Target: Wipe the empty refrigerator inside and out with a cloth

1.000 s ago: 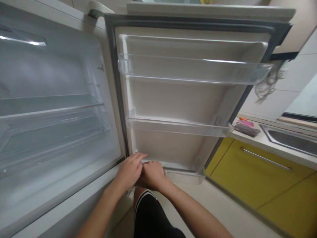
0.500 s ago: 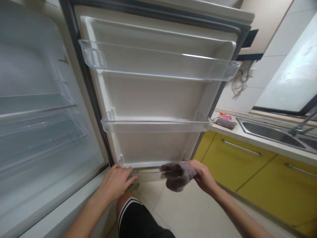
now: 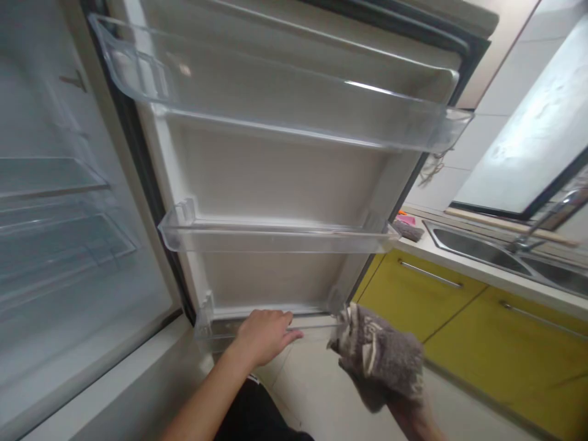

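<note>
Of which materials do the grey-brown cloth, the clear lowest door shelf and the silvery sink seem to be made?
Grey-brown bunched cloth: matt textile, perhaps terry; its folded surface looks fuzzy.
Clear, shallow lowest door shelf: smooth-looking, probably plastic, since it is transparent.
Silvery two-bowl sink: likely smooth metal, perhaps stainless steel, from its grey sheen.

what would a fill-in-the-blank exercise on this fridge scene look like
The left hand is at the ____ of the three clear door bins.
The refrigerator door stands ____.
The grayish-brown cloth is to that hand's ____.
The cabinet fronts below the sink are ____.
Missing words: lowest; open; right; yellow.
</note>
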`<state>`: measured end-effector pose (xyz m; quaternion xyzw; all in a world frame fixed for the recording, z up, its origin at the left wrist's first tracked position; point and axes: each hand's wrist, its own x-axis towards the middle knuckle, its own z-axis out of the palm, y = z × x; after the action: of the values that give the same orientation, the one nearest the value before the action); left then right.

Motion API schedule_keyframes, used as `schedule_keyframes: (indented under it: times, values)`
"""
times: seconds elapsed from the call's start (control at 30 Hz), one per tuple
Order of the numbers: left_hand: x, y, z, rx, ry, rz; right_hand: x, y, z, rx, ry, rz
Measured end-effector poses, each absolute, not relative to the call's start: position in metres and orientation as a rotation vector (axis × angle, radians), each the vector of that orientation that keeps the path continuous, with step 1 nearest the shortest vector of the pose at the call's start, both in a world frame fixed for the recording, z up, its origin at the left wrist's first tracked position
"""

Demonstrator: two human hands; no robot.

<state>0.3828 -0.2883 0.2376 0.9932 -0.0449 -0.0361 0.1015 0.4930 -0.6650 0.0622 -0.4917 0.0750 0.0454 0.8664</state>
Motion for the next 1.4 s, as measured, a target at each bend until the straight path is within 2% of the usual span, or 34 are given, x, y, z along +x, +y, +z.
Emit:
schedule_keyframes:
  times: [0.07,0.17,0.33,0.53,0.63,0.73,1.0,1.4]
  values:
    - [0.382,-0.286,0.237,2.92,-0.128,-0.114,0.472,-0.638,0.059,-0.932,0.208,0.315]
    - [0.379,-0.286,0.237,2.898,-0.135,-0.127,0.454,-0.576,0.079,-0.666,0.225,0.632]
    - [0.376,-0.288,0.237,2.891,-0.144,-0.113,0.447,-0.478,0.113,-0.493,0.166,0.647]
    - [0.379,-0.289,0.236,2.896,-0.124,-0.088,0.426,-0.429,0.107,-0.498,0.07,0.742]
    - [0.382,-0.287,0.237,2.895,-0.109,-0.099,0.425,-0.423,0.105,-0.524,0.041,0.792]
    - [0.384,-0.284,0.238,2.89,-0.121,-0.127,0.444,-0.442,0.104,-0.539,0.057,0.7]
    - [0.381,-0.285,0.24,2.882,-0.135,-0.141,0.528,-0.546,0.101,-0.599,0.314,0.076]
    - [0.383,-0.287,0.24,2.891,-0.118,-0.109,0.482,-0.45,0.077,-0.61,0.032,0.478]
